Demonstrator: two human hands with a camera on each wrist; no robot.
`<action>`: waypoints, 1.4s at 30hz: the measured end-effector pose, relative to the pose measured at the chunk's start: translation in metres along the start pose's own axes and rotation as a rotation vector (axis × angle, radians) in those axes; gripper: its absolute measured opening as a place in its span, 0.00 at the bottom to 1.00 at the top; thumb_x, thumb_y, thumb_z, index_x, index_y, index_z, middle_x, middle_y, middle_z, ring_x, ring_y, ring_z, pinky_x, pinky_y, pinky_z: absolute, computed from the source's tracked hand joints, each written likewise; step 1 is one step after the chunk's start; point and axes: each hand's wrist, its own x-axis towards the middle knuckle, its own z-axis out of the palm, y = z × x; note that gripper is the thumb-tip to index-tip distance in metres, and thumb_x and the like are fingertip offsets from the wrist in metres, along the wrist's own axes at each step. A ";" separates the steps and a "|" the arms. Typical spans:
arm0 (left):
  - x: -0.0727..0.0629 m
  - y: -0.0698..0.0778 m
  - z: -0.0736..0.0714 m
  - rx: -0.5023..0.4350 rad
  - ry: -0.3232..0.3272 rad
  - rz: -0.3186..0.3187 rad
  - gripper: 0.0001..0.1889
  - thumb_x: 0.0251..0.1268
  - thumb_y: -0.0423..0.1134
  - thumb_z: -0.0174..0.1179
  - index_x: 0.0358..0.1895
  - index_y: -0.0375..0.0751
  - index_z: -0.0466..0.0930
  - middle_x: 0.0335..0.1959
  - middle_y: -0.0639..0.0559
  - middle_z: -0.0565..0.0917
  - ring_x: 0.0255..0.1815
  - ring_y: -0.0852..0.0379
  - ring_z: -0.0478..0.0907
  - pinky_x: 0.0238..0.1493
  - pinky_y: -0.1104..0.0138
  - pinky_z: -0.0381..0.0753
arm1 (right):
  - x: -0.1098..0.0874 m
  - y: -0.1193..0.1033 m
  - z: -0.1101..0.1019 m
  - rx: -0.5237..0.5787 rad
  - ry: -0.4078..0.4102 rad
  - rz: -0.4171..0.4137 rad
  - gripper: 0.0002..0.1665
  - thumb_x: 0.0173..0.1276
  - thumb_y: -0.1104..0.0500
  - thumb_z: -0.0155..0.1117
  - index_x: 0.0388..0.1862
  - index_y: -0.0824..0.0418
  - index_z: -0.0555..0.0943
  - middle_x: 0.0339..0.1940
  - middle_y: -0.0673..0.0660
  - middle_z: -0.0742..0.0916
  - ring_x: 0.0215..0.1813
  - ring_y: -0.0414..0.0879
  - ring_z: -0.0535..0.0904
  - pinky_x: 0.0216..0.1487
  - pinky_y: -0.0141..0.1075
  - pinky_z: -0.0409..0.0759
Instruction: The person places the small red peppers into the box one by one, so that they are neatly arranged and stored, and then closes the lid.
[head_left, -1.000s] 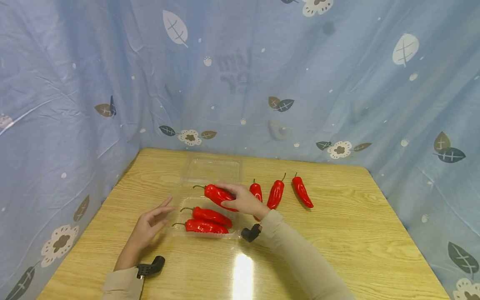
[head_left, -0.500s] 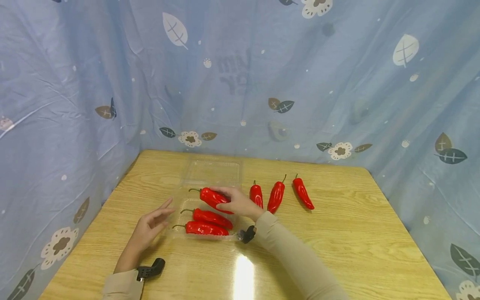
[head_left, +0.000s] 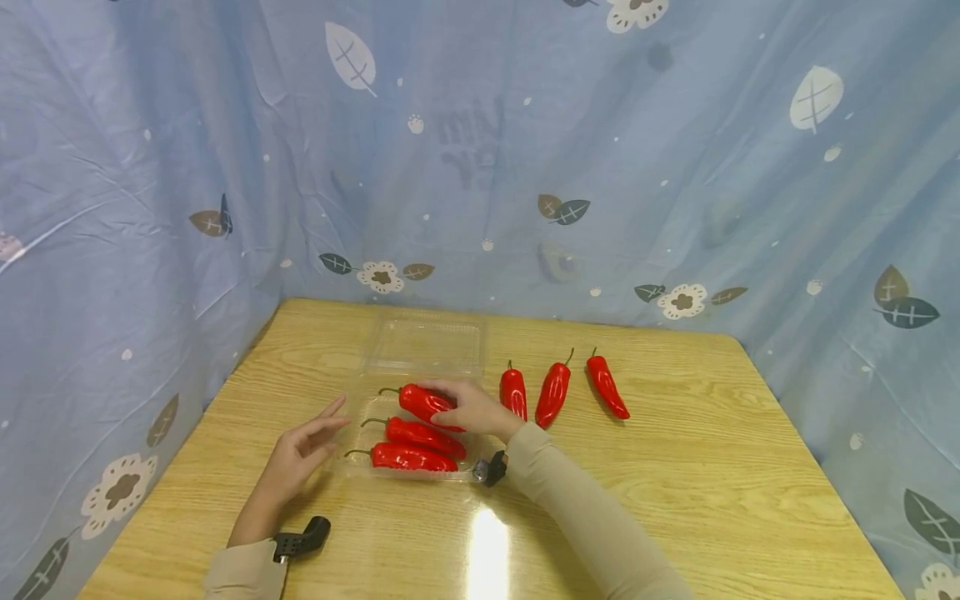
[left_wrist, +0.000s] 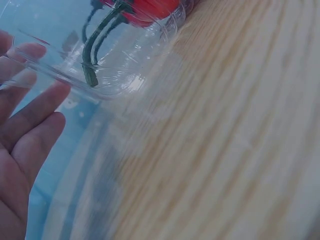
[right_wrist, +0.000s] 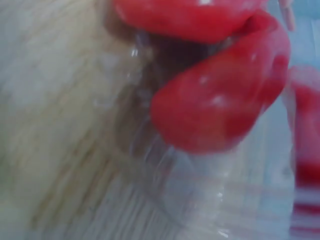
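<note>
My right hand [head_left: 474, 408] grips a red chili pepper [head_left: 418, 400] by its body, low over the back part of a clear plastic clamshell box [head_left: 356, 472]. Two more red peppers lie side by side in that box, a middle one [head_left: 422, 435] and a front one [head_left: 411, 456], stems to the left. In the right wrist view the held pepper [right_wrist: 307, 132] shows at the right edge, its fingers hidden. Beside the box's left wall is my left hand [head_left: 296, 458], fingers extended. The left wrist view has its fingers [left_wrist: 37, 110] at the clear wall; contact is hard to judge.
Behind the box its clear lid [head_left: 427, 343] lies folded back on the wooden table [head_left: 675, 467]. To the right are three loose red peppers: a near one [head_left: 513, 392], a middle one [head_left: 553, 393] and a far one [head_left: 607, 387]. A blue curtain [head_left: 480, 150] hangs behind.
My right hand has carried the gripped pepper slightly left and toward me, lower over the box. My left hand has stayed in place.
</note>
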 end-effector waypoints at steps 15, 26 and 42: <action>0.000 -0.001 0.000 -0.008 -0.004 0.004 0.17 0.57 0.12 0.49 0.51 0.11 0.69 0.71 0.37 0.62 0.70 0.67 0.63 0.65 0.78 0.66 | 0.003 -0.001 0.004 -0.087 -0.013 0.052 0.37 0.62 0.63 0.65 0.69 0.48 0.68 0.62 0.53 0.79 0.56 0.45 0.77 0.52 0.31 0.80; -0.001 -0.003 -0.001 0.009 -0.001 -0.005 0.17 0.57 0.12 0.49 0.51 0.11 0.69 0.70 0.30 0.61 0.69 0.68 0.63 0.65 0.78 0.66 | 0.003 0.000 0.005 -0.139 -0.016 0.037 0.37 0.62 0.63 0.66 0.70 0.53 0.67 0.65 0.55 0.77 0.59 0.48 0.76 0.56 0.33 0.80; 0.001 -0.002 0.000 0.009 -0.002 -0.007 0.17 0.57 0.12 0.49 0.52 0.12 0.69 0.71 0.36 0.62 0.69 0.69 0.63 0.64 0.80 0.66 | 0.002 -0.001 0.003 -0.054 -0.002 0.019 0.35 0.65 0.62 0.62 0.71 0.61 0.65 0.70 0.59 0.72 0.67 0.54 0.71 0.67 0.40 0.72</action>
